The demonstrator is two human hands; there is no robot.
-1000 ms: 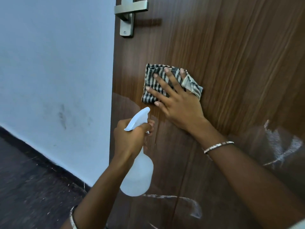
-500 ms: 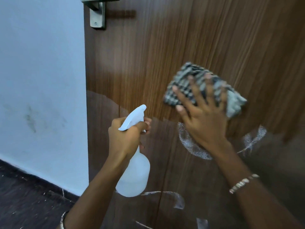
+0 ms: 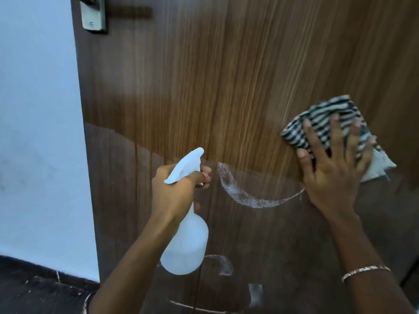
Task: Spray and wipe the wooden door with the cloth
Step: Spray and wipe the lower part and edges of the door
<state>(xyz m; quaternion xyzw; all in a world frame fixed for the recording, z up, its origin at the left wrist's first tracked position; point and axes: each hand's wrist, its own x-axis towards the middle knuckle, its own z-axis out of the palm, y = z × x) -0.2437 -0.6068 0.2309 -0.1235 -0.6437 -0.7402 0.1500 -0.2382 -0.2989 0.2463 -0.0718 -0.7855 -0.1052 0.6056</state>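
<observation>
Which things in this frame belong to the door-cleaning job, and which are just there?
In the job: wooden door, striped cloth under the right hand, spray bottle in the left hand.
Just there: handle plate, white wall, dark floor.

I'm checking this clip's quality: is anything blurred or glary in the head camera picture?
Head view: the right hand and striped cloth are motion-blurred; the left hand and spray bottle look sharper; a soft bright sheen lies on the door above its darker wet part.
</observation>
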